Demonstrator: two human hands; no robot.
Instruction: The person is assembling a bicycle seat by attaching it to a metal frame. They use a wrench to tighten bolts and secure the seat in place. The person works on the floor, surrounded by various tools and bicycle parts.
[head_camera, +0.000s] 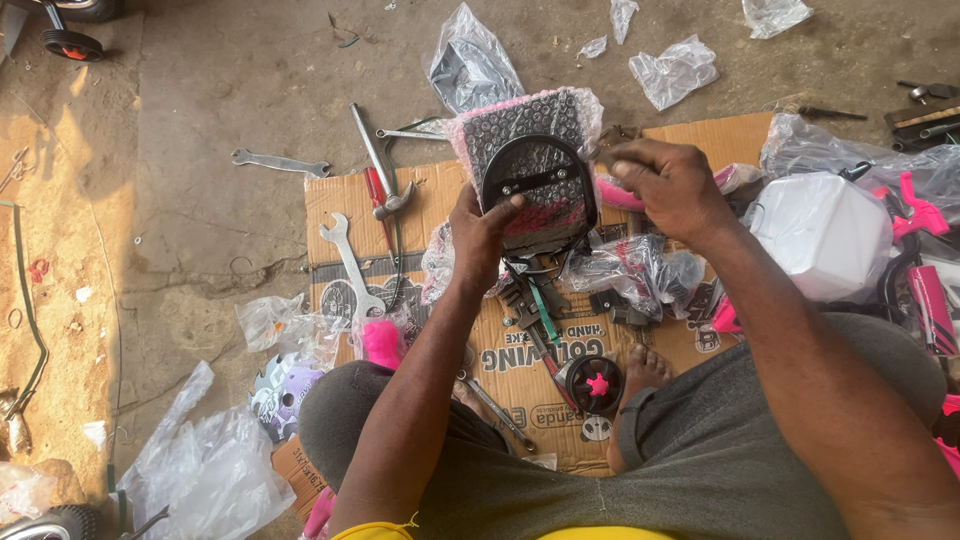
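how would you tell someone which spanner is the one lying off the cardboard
Start at the flat cardboard sheet under the tools and look past its upper left corner to the bare concrete. The spanner there lies alone, nearly level. The other big spanner lies on the cardboard, near the hammer.

Seat (535, 185): black plastic, bubble-wrapped; cardboard (520, 350) matt.

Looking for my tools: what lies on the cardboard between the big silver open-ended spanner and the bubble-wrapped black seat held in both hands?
In the head view, a steel claw hammer and a red-handled screwdriver lie between the spanner and the seat.
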